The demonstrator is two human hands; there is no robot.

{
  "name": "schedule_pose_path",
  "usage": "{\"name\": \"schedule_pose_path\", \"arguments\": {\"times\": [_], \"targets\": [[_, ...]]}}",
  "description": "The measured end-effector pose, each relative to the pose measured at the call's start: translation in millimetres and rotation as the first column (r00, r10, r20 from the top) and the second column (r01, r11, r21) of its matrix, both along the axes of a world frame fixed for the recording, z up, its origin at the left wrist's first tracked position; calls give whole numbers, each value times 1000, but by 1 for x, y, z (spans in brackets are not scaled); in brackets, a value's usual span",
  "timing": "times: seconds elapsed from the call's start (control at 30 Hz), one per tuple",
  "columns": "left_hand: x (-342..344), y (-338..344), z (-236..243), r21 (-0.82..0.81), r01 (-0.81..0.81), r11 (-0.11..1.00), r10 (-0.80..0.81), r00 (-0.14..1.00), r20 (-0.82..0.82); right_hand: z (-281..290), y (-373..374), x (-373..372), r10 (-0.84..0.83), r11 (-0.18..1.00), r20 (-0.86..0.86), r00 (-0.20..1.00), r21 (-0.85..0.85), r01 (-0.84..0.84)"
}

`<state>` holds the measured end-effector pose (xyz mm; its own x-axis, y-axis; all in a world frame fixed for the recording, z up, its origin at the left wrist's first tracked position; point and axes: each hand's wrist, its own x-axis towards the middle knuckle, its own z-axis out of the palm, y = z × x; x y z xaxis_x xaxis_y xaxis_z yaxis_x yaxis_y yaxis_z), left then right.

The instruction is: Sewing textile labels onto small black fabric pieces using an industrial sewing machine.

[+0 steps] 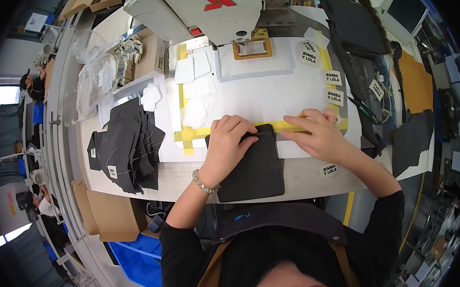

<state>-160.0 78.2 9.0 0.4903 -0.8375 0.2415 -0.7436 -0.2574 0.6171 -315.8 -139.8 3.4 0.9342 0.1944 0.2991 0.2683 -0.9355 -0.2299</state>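
Observation:
My left hand (229, 149), wearing a bead bracelet, is closed on the top edge of a dark grey rectangular fabric piece (251, 176) at the front of the work surface. Just right of it, my right hand (317, 137) has its index finger reaching toward that piece, the other fingers bent around a small orange thing (304, 116), mostly hidden. Yellow tape (269, 126) borders the white sheet (254, 102) beyond my hands. Small white patches (196, 84) lie along its left side, printed white labels (334, 96) along its right.
A sewing machine head (207, 12) with an orange frame (252, 48) stands behind. Dark fabric cut pieces (126, 150) pile at left, near a box (153, 55); more fabric (352, 25) and green-handled scissors (369, 115) lie right. A blue crate (134, 259) sits lower left; other people (36, 82) work far left.

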Motion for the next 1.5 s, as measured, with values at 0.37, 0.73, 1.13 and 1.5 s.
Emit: {"name": "schedule_pose_path", "arguments": {"times": [0.37,0.73,1.13,1.5], "targets": [[-3,11,13,-229,197,953,-180,979,92,0,32,-21,236,926,151,960,266,-269],[-5,-8,37,-376,407,832,-279,895,349,-8,38,-28,195,941,190,962,241,-238],[-6,-42,20,7,321,947,-318,934,163,4,-8,-5,-265,550,-270,926,747,375],[-8,-58,-14,158,279,947,-319,768,556,3,-17,-5,-151,440,-372,916,804,399]]}}
